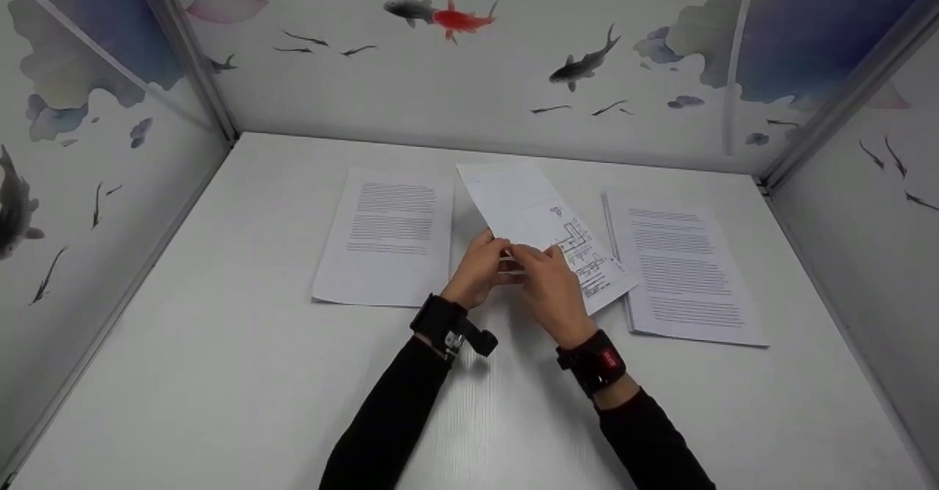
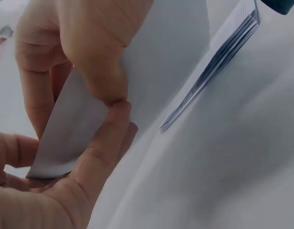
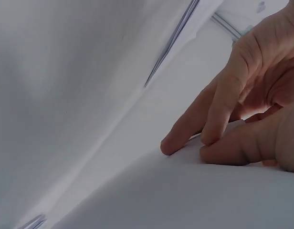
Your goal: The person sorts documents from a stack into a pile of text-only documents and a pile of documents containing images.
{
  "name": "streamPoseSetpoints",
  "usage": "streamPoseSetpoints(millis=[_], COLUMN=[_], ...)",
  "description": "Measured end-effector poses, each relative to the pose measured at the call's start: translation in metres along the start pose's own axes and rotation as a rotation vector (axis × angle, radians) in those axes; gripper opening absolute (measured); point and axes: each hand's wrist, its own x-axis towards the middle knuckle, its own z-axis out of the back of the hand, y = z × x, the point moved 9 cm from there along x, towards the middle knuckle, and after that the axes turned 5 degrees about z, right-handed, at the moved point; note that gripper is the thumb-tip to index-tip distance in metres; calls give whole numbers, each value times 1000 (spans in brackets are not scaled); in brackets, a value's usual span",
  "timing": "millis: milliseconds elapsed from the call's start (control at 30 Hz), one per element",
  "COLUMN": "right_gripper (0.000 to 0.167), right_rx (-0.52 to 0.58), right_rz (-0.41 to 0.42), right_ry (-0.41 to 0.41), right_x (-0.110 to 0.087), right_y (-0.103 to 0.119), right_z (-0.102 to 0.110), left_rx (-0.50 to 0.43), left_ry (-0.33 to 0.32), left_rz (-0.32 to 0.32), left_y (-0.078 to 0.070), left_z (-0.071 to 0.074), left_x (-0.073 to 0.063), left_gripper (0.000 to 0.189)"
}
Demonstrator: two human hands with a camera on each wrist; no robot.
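Both hands hold a white sheet of paper (image 1: 506, 196), printed with line diagrams and text on its right part, at its near edge between the two stacks. My left hand (image 1: 473, 273) pinches that edge with its thumb and fingers. Close beside it, my right hand (image 1: 550, 284) pinches the same edge, the two thumbs nearly meeting. From the left wrist view, a bent-up part of the sheet (image 2: 73, 129) shows between the fingers of both hands. In the right wrist view the paper (image 3: 185, 186) spreads below the fingertips.
Printed pages (image 1: 389, 255) lie to the left on the white table (image 1: 220, 373). A thicker stack of printed pages (image 1: 682, 277) lies at the right, with the held sheet's corner overlapping its left edge. White panels (image 1: 469, 86) painted with fish enclose the table's back and sides.
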Motion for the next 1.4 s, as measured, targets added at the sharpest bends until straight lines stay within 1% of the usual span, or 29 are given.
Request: streamPoseSetpoints(millis=[67,167,200,267,333,433,533,600,667,733,767,833,933,967,1033,1100,1167,1200,1233,1300,1333,1400], right_gripper=[44,27,25,28,30,27,32,42,56,68,71,70,57,51,44,40,39,39,38,37,37,38], right_rx=[12,64,80,114,142,156,190,225,284,348,379,444,522,536,552,546,549,557,572,610,627,649], right_rz=[17,33,31,12,-23,-96,-184,-253,-326,-399,-437,-504,-571,-582,-585,-584,-576,-575,-577,-571,-569,-574], right_ry=[1,19,26,40,47,57,80,113,158,208,235,271,299,301,291,279,268,262,257,245,238,218], right_x=[1,2,3,3,3,0,-4,-7,-11,-15,-18,-23,-28,-29,-29,-28,-28,-28,-28,-28,-28,-30], right_y=[1,-1,-3,-10,-21,-46,-74,-91,-106,-117,-122,-129,-134,-135,-135,-135,-134,-134,-134,-134,-134,-136], right_z=[-2,-5,-6,-7,-6,-5,-6,-8,-11,-14,-15,-16,-16,-16,-13,-11,-9,-8,-8,-8,-8,-8], left_rx=[27,93,115,155,188,220,249,267,280,301,325,350,386,398,405,450,498,528,550,572,599,667], left_ry=[-42,-81,-87,-100,-112,-122,-137,-144,-139,-134,-143,-148,-152,-150,-121,-103,-97,-99,-102,-121,-135,-157], left_rz=[-15,-44,-53,-70,-83,-89,-87,-84,-79,-73,-71,-84,-121,-136,-165,-187,-193,-195,-186,-145,-126,-86], left_y=[-1,-5,-7,-10,-14,-19,-24,-27,-29,-30,-31,-34,-38,-40,-41,-42,-46,-45,-43,-39,-37,-28], left_z=[6,14,17,21,25,30,35,38,40,42,44,47,49,49,44,39,32,31,30,31,31,35], left_x=[2,3,3,3,1,-1,-3,-4,-4,-5,-6,-8,-10,-11,-11,-12,-18,-17,-18,-17,-18,-13], left_gripper=[32,35,35,33,31,30,30,30,30,32,35,39,40,40,36,37,39,40,40,41,42,48])
